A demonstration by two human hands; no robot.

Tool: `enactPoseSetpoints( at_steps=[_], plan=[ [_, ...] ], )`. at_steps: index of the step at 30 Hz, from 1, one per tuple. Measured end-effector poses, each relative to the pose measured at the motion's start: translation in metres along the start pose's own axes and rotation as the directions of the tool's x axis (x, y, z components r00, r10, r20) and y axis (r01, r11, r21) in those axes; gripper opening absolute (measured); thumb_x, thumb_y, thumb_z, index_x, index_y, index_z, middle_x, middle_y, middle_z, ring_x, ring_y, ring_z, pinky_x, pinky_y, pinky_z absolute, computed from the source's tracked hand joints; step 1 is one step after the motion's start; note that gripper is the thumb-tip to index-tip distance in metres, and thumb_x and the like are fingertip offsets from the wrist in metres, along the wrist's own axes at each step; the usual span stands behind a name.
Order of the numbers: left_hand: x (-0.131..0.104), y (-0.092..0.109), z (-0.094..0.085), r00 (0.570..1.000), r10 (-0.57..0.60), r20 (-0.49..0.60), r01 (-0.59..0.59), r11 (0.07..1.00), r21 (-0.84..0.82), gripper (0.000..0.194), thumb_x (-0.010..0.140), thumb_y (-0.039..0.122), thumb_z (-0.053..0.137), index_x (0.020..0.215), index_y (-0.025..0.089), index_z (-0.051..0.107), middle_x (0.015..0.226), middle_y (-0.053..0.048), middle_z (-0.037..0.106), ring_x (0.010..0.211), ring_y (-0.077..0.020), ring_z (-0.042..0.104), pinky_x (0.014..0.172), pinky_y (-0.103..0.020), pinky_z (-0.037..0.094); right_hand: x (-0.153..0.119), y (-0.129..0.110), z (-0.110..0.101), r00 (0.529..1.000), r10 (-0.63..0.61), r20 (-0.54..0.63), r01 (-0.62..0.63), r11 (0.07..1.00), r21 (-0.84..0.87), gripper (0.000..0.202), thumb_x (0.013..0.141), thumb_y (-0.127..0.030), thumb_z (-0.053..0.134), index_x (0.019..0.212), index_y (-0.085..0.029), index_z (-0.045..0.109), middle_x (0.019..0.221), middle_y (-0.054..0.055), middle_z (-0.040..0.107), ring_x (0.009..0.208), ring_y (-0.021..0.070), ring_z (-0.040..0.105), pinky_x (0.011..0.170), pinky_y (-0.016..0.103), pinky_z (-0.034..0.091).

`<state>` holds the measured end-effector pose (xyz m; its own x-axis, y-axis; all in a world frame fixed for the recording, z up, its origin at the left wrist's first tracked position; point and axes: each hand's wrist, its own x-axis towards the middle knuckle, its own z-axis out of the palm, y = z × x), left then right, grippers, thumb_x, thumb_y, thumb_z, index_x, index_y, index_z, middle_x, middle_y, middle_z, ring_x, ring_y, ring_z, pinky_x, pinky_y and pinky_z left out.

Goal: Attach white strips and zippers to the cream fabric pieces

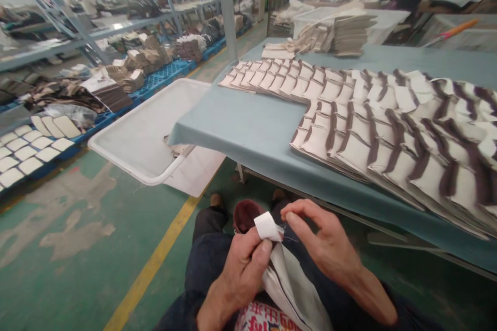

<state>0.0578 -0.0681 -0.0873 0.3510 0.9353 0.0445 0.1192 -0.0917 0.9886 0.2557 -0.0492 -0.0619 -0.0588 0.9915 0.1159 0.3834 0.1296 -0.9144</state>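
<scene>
My left hand (243, 266) is closed on a beige fabric piece (293, 279), which hangs down over my lap. A white label (266, 226) sticks up above the left thumb and fingers at the fabric's end. Just to the right, my right hand (326, 240) is raised with thumb and forefinger pinched together. Thin loose threads (290, 239) show below those fingertips; whether the pinch holds one is too small to tell. Beneath the fabric, a printed cloth (264, 318) with red lettering covers my lap. A dark red container (246, 215) stands between my legs.
A blue-covered table (233, 119) stands ahead, bearing overlapping rows of beige fabric pieces (349, 134) with dark brown edges. Further back is a fabric stack (353, 33). A white plastic bin (128, 139) sits by the table's left corner. Blue pallets (166, 75) with piled goods line the left.
</scene>
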Motion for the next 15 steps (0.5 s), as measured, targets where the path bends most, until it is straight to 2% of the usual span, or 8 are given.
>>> enactPoseSetpoints(
  at_steps=[3, 6, 10, 15],
  plan=[
    [0.0, -0.003, 0.0, 1.0, -0.017, -0.026, 0.016, 0.999, -0.046, 0.05, 0.106, 0.05, 0.046, 0.119, 0.012, 0.077, 0.082, -0.006, 0.071, 0.069, -0.0162, 0.058, 0.067, -0.025, 0.046, -0.002, -0.004, 0.017, 0.991, -0.108, 0.076, 0.103, 0.992, 0.071, 0.015, 0.097, -0.028, 0.06, 0.09, -0.023, 0.073, 0.093, 0.005, 0.075, 0.09, 0.0214, 0.069, 0.083, 0.034, 0.053],
    [0.0, -0.003, 0.002, 0.998, -0.023, -0.052, 0.018, 0.996, -0.092, 0.052, 0.105, 0.054, 0.049, 0.115, 0.012, 0.078, 0.079, -0.005, 0.069, 0.067, -0.0156, 0.054, 0.065, -0.025, 0.044, -0.003, -0.005, 0.031, 0.988, -0.148, 0.043, 0.141, 0.981, 0.133, 0.007, 0.092, -0.022, 0.065, 0.092, -0.023, 0.072, 0.095, 0.004, 0.075, 0.091, 0.021, 0.069, 0.084, 0.033, 0.054],
    [0.002, -0.001, 0.005, 0.998, -0.036, -0.051, 0.031, 0.994, -0.103, 0.059, 0.104, 0.06, 0.047, 0.101, 0.011, 0.079, 0.072, -0.004, 0.063, 0.064, -0.015, 0.048, 0.062, -0.025, 0.042, -0.004, -0.006, 0.045, 0.996, -0.087, -0.018, 0.089, 0.982, 0.165, 0.011, 0.092, -0.02, 0.064, 0.084, -0.022, 0.071, 0.086, 0.002, 0.075, 0.081, 0.0176, 0.068, 0.075, 0.028, 0.052],
    [0.001, -0.004, 0.006, 0.998, -0.046, -0.039, 0.044, 0.997, -0.059, 0.057, 0.104, 0.058, 0.045, 0.082, 0.012, 0.071, 0.068, -0.002, 0.054, 0.062, -0.0141, 0.044, 0.058, -0.025, 0.039, -0.008, -0.006, 0.052, 0.999, 0.031, 0.009, -0.032, 0.983, 0.181, 0.014, 0.093, -0.024, 0.063, 0.084, -0.021, 0.072, 0.082, 0.001, 0.074, 0.074, 0.0154, 0.067, 0.068, 0.025, 0.051]
  ],
)
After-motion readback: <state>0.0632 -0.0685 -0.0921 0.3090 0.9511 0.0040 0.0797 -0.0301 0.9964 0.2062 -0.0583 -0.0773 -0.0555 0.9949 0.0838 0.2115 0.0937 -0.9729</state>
